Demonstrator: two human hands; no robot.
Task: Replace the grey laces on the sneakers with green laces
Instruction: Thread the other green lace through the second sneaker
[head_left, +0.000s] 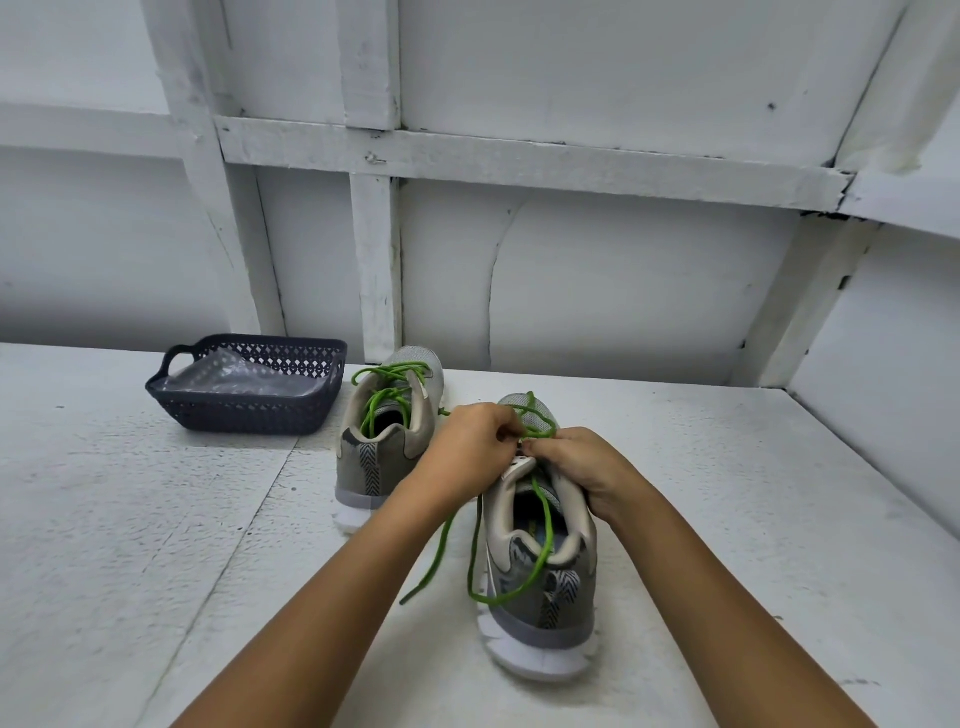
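Note:
Two grey sneakers stand on the white table, heels toward me. The left sneaker (382, 441) carries a green lace (387, 387) tied loosely over its tongue. The right sneaker (540, 561) is nearer to me. Its green lace (543, 540) runs through the upper eyelets, and two long ends trail over the heel and down its left side. My left hand (475, 444) and my right hand (576, 467) meet above this shoe's tongue, and each pinches the green lace there. No grey laces are visible.
A dark blue perforated basket (244, 410) with clear plastic inside sits at the back left of the table (130, 545). A white panelled wall (571, 286) rises right behind the shoes and along the right side.

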